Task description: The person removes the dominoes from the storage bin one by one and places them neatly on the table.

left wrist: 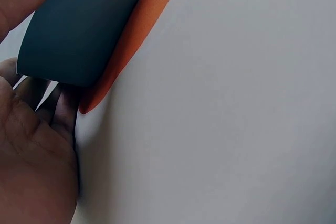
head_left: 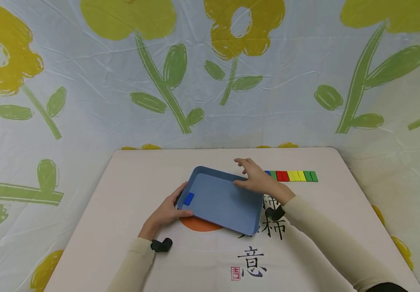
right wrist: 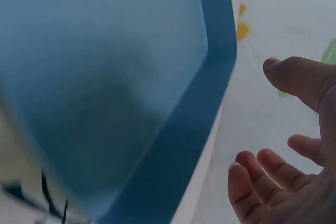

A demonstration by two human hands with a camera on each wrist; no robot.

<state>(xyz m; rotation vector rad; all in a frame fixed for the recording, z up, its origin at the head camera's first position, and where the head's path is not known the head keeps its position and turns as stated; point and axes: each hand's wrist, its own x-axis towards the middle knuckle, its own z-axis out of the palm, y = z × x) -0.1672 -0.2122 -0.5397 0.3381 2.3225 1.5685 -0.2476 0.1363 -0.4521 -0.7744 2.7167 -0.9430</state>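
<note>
My left hand [head_left: 166, 211] grips the left end of a blue-grey rectangular tray [head_left: 224, 202], its thumb along the near rim. In the left wrist view its fingers reach beneath the tray's outer wall [left wrist: 84, 24]. One small blue tile [head_left: 189, 198] lies inside the tray near that end. Over the tray's far right part, my right hand [head_left: 259, 180] hovers with fingers spread and loosely bent, holding nothing. The right wrist view shows a gap between this hand [right wrist: 294, 182] and the tray's rim [right wrist: 220, 40].
Behind the right hand runs a row of colored tiles [head_left: 297, 176] in blue, green, red and yellow, its left end partly hidden. The pale tablecloth [head_left: 188, 267] bears black characters [head_left: 251, 263] and an orange disc [head_left: 199, 225] partly under the tray. A flowered curtain [head_left: 268, 117] hangs behind.
</note>
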